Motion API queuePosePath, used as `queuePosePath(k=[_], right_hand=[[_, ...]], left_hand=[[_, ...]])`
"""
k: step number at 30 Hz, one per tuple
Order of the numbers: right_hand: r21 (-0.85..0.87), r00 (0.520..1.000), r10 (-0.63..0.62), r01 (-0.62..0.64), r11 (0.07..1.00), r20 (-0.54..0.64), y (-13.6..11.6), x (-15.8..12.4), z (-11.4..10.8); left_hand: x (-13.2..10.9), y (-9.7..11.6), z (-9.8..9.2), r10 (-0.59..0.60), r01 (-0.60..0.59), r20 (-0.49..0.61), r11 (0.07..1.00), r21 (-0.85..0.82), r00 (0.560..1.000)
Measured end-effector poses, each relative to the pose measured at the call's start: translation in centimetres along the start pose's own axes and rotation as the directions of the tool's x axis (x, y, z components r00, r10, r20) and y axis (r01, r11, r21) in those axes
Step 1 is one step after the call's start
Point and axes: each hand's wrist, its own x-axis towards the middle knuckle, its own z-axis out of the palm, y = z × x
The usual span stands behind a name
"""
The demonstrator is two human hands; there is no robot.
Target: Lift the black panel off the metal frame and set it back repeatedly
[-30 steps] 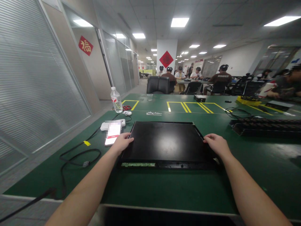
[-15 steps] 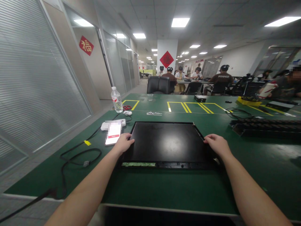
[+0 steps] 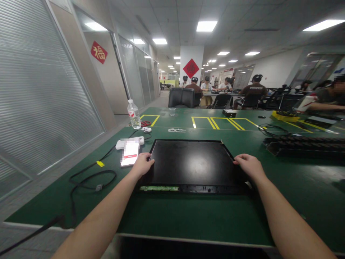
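Note:
A flat black panel (image 3: 191, 162) lies on the green table (image 3: 188, 216) in front of me, with a green circuit strip (image 3: 159, 188) showing along its near edge. My left hand (image 3: 142, 164) grips the panel's left edge, thumb on top. Gripping the right edge is my right hand (image 3: 249, 166), its fingers curled over the rim.
A phone (image 3: 129, 153) and a white device (image 3: 122, 144) lie left of the panel, with a black cable (image 3: 88, 180) looping toward the table's edge. A water bottle (image 3: 133, 114) stands behind. Black trays (image 3: 304, 144) sit at right. Other people sit at far tables.
Hardly anything differs. Both hands stay on the panel's sides. The view has shifted slightly, and a person at far right has moved an arm.

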Motion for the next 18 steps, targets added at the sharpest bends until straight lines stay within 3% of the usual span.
queuePosePath(k=[9,18], right_hand=[[-0.014,0.998,0.057,-0.057,0.998,0.030,-0.35,-0.16,-0.27],[0.008,1.000,0.016,-0.017,1.000,0.006,0.27,0.15,-0.06]], left_hand=[[0.11,-0.16,0.06,-0.006,0.006,-0.028,1.000,0.018,1.000],[0.16,-0.46,0.04,0.025,-0.024,-0.026,0.999,0.047,0.999]])
